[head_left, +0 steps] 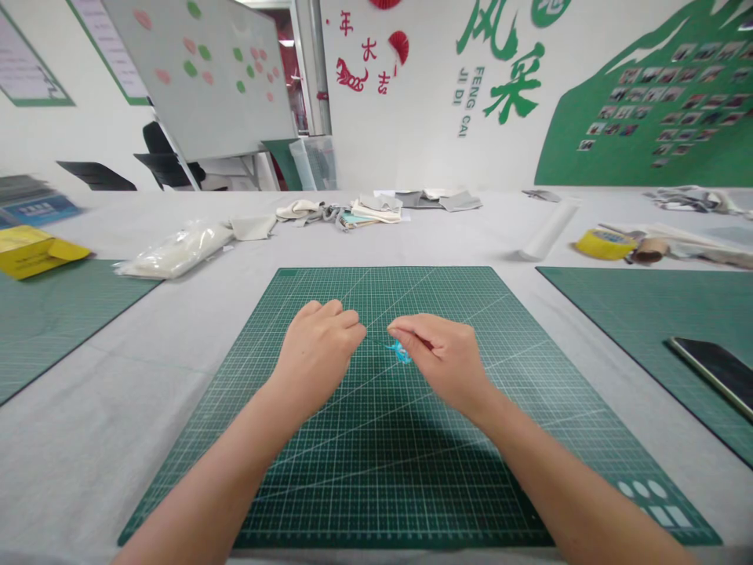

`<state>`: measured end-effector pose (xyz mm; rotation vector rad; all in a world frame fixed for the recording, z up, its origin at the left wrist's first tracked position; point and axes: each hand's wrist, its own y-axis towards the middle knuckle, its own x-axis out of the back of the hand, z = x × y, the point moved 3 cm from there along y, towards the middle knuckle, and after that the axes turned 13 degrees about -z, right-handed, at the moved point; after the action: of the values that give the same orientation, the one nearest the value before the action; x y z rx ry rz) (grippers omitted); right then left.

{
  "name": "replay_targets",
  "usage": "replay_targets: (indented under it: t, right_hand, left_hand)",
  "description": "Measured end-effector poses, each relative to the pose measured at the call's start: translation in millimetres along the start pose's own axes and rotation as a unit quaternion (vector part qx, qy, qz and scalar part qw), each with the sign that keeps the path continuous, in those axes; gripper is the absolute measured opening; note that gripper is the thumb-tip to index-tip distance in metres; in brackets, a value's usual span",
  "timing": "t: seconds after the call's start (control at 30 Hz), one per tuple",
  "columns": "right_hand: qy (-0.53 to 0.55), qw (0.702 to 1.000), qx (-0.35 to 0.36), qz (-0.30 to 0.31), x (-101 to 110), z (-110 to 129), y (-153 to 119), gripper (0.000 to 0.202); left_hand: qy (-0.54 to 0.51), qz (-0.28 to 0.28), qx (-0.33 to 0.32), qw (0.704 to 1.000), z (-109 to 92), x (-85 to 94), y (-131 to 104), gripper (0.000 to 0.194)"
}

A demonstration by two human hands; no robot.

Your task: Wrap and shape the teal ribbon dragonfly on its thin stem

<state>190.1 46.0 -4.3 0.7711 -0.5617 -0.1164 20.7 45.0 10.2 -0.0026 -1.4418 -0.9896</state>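
White walls (405,133) are fronted by a long, pale-covered table (94,447) in a workroom. At the upper left of the frame, a whiteboard (212,102) is dotted with pink and green shapes, with black chairs (97,176) seen below it. Yellow packaging (41,253) is set at the left edge, partly over a green mat (52,329), and a clear plastic bag (176,249) is placed to its right. At upper center, fabric scraps (376,208) are strewn along the table's far side. Just left of the middle, the left hand (321,345) is held over a cutting mat (376,471), its fingers curled inward; whether anything is gripped cannot be told. Slightly right of center, a small blue tangle (401,352) is partly covered by the thumb of the right hand (441,353), whose thumb and forefinger tips are pressed together; whether the tangle is held or lies on the cutting mat cannot be made out. At right, yellow tape (605,244) is seen behind another mat (623,310), on which a phone (714,373) is laid.
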Motion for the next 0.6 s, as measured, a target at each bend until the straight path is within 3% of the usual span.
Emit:
replay_targets:
  t: [0.33, 0.6]
  right_hand:
    - [0.040, 0.996, -0.073, -0.022, 3, -23, 10, 0.016]
    - [0.131, 0.972, -0.197, 0.005, -1, -38, 13, 0.018]
  left_hand:
    - [-0.134, 0.003, -0.040, 0.990, -2, 5.1, 2, 0.024]
    - [-0.296, 0.007, 0.038, 0.954, -1, 13.7, 5, 0.018]
